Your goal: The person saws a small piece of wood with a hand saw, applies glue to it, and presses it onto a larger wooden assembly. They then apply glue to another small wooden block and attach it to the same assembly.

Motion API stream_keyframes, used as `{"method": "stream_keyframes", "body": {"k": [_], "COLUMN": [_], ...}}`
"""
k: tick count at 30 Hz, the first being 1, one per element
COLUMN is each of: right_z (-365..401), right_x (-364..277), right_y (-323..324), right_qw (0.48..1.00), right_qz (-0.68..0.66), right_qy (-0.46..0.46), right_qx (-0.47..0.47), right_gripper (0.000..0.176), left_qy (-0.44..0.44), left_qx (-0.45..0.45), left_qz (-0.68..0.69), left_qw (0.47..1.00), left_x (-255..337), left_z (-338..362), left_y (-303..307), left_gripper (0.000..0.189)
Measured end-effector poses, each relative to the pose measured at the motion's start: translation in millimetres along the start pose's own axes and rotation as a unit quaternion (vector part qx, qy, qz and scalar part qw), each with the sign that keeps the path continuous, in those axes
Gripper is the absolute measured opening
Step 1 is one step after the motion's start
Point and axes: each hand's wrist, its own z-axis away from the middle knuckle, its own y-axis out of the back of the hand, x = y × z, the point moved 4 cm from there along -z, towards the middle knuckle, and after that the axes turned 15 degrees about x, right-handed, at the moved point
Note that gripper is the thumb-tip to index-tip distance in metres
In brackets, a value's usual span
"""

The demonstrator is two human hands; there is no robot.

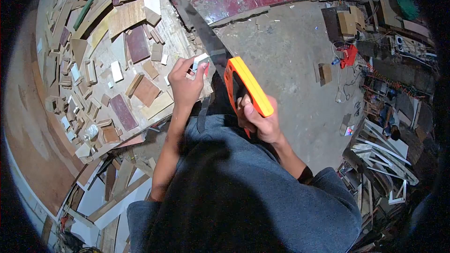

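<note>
Left hand (186, 82) pinches a block (200, 59) by the worktop (176, 35) edge; right hand (261, 121) grips the saw (252, 85), floor (290, 61) stretching rightward.

Left hand (186, 84) pinching, fingers bent toward thumb, farther out than right. Left forearm (165, 152) reaches far, slightly right. Right hand (263, 121) wrapped fist-like; right forearm (290, 154) angles far-left.

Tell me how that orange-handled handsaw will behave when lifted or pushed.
The orange-handled handsaw would probably feel heavier toward its chunky handle than toward the slim blade. That long, thin-looking blade may flex if pushed sideways. The handle likely won't slip easily, since the right hand wraps around it.
</note>
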Motion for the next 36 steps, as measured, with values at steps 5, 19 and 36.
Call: {"method": "stream_keyframes", "body": {"k": [5,19,36], "right_z": [3,1,5], "right_x": [2,4,0], "right_y": [-1,-6,-9], "right_qw": [0.999,0.995,0.993], "right_qz": [-0.005,0.041,0.061], "right_qy": [0.045,0.087,0.100], "right_qx": [-0.007,0.010,0.023], "right_gripper": [0.031,0.031,0.030], "left_qy": [0.000,-0.010,-0.016], "left_qx": [-0.012,-0.005,0.026], "left_qz": [-0.011,-0.020,0.012], "left_qw": [1.000,1.000,0.999], "left_x": [-1,1,17], "left_z": [0,0,-1], "left_y": [-1,-6,-4], "left_gripper": [0.021,0.021,0.018]}}
